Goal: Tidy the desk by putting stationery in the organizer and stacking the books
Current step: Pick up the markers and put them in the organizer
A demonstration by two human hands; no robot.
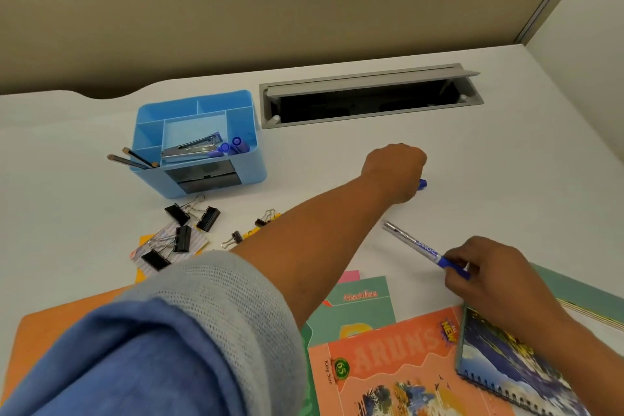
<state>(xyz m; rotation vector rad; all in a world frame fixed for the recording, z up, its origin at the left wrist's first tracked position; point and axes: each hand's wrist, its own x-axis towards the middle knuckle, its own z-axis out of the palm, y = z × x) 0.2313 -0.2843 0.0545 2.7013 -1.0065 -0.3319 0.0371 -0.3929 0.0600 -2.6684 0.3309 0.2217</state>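
Head camera looks down on a white desk [513, 159] with a light blue organizer [152, 184] on it. Inside the organizer lie a stapler [190, 147] and some blue pens [233, 145], and two pencils [135, 159] lean out over its left edge. To the right of the organizer, the left hand [393, 172] is curled closed around a blue pen [422, 184], of which only the tip shows. Further right of the organizer and nearer to the person, the right hand [486, 275] pinches a silver marker [418, 246] by its blue end. Just in front of the organizer, black binder clips [189, 226] lie scattered on small papers. The books [388, 365] lie unstacked and overlapping, well in front of the organizer and to its right.
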